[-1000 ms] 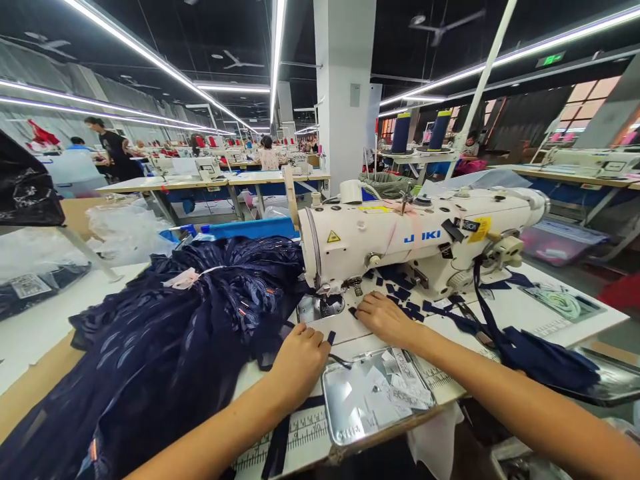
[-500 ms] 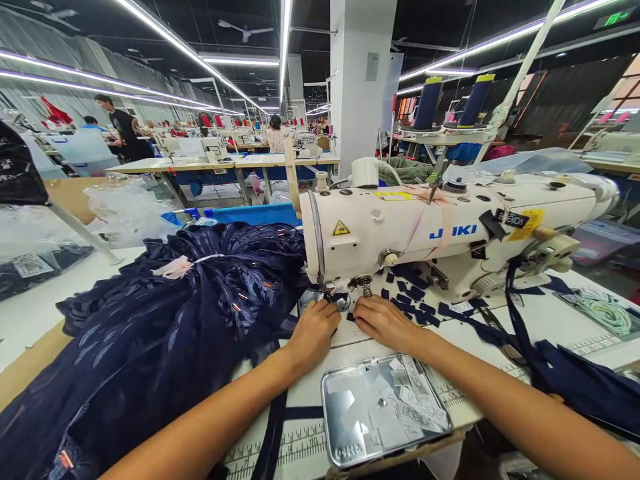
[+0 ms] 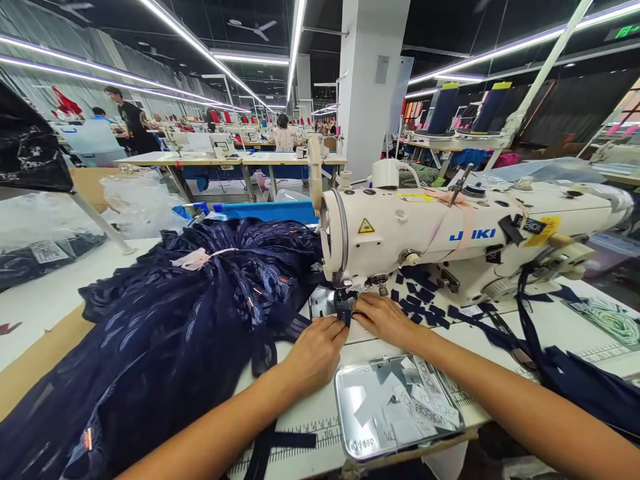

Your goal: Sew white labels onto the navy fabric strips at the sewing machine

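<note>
A white sewing machine [image 3: 440, 223] stands in front of me. By its needle area, a small navy fabric strip [image 3: 344, 315] lies at the presser foot. The fingertips of my left hand [image 3: 320, 350] are closed on the near end of that strip. Just right of it, my right hand [image 3: 384, 320] has its fingers bent and pressed together at the strip's side; what they hold is hidden. To the left is heaped a navy sheer garment bundle [image 3: 200, 320], tied with a pale band [image 3: 193, 259]. Small navy fabric pieces [image 3: 423, 310] lie scattered behind my right hand.
A metal tray [image 3: 400, 407] of white printed labels sits at the table's front edge. Scissors [image 3: 517, 347] and a navy cloth [image 3: 590, 387] lie at the right, near pale green cord [image 3: 613, 320]. Thread cones [image 3: 443, 110] stand behind, and co-workers [image 3: 133, 123] are in the background.
My left hand has shifted back toward me from the needle area, and the navy strip now shows at the presser foot. The whole view has swung slightly left.
</note>
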`<state>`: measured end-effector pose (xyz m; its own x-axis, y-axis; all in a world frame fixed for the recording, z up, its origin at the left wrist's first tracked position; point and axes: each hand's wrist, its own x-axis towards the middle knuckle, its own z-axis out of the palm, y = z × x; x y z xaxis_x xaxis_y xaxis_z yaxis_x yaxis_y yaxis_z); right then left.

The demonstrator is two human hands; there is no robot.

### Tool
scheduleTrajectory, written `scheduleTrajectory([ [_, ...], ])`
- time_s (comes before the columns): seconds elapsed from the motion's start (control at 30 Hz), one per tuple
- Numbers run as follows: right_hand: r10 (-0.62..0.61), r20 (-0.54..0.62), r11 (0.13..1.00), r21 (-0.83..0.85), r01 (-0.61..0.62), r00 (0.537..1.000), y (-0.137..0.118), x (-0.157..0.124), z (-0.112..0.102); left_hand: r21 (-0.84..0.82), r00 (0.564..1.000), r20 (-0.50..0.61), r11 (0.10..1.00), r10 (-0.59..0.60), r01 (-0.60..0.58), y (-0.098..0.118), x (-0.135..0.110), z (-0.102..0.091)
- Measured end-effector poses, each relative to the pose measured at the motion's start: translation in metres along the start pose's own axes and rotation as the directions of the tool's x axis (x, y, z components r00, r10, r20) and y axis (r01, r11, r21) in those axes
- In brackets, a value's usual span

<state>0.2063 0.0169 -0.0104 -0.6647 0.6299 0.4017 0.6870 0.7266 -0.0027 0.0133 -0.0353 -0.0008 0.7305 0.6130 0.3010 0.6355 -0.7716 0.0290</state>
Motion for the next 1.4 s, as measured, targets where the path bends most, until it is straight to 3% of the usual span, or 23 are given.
scheduleTrajectory([
  [0.17, 0.154, 0.09, 0.988, 0.003, -0.155, 0.984, -0.005, 0.009, 0.002, 0.077, 0.999, 0.018, 0.996, 0.042, -0.044, 0.001, -0.003, 0.002],
  [0.37, 0.19, 0.251, 0.946, 0.212, -0.246, 0.949, -0.004, 0.02, -0.005, 0.129, 0.998, 0.025, 0.99, 0.053, -0.056, 0.0, -0.003, 0.006],
  [0.6, 0.257, 0.238, 0.834, 0.434, -0.34, 0.937, 0.002, 0.02, 0.004, 0.108, 0.998, 0.064, 0.994, 0.012, -0.019, 0.0, 0.004, 0.004],
  [0.77, 0.278, 0.262, 0.776, 0.505, -0.377, 0.924, 0.003, 0.019, 0.001, 0.096, 0.995, 0.096, 0.995, -0.004, -0.006, -0.001, 0.007, 0.003],
  [0.93, 0.141, 0.2, 0.831, 0.509, -0.226, 0.97, 0.007, 0.017, 0.001, 0.122, 0.991, 0.132, 0.993, -0.012, -0.004, 0.0, 0.009, 0.001],
  [1.07, 0.001, 0.119, 0.932, 0.36, -0.044, 0.993, 0.008, 0.012, 0.001, 0.117, 0.992, 0.123, 0.993, -0.001, -0.014, 0.0, 0.009, 0.003],
  [1.23, -0.208, 0.085, 0.978, 0.038, 0.206, 0.974, -0.004, 0.003, -0.007, 0.084, 0.998, 0.059, 0.996, 0.009, -0.014, 0.0, 0.006, 0.005],
  [1.4, -0.242, 0.118, 0.964, -0.084, 0.252, 0.963, -0.007, 0.0, -0.008, 0.06, 1.0, 0.014, 0.998, -0.006, 0.005, -0.001, 0.007, 0.0],
])
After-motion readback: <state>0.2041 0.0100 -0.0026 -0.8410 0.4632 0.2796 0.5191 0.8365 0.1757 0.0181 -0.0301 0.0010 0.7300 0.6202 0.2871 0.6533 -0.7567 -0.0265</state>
